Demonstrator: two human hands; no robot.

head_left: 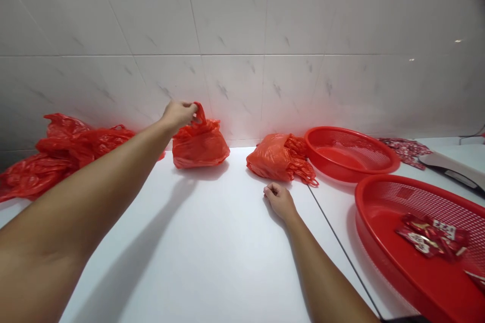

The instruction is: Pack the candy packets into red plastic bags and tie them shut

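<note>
My left hand [178,113] reaches far forward and is closed on the tied handles of a filled red plastic bag [200,144] that sits on the white table against the tiled wall. My right hand [279,201] rests on the table with its fingers curled in; nothing shows inside them. Just beyond that hand lies a stack of folded red plastic bags [278,157].
A heap of red bags [56,151] lies at the far left. Two red perforated baskets stand at the right: a far one [350,154] and a near one [382,212] holding a few red packets [432,237]. More packets [407,150] and a white scale [454,164] are behind.
</note>
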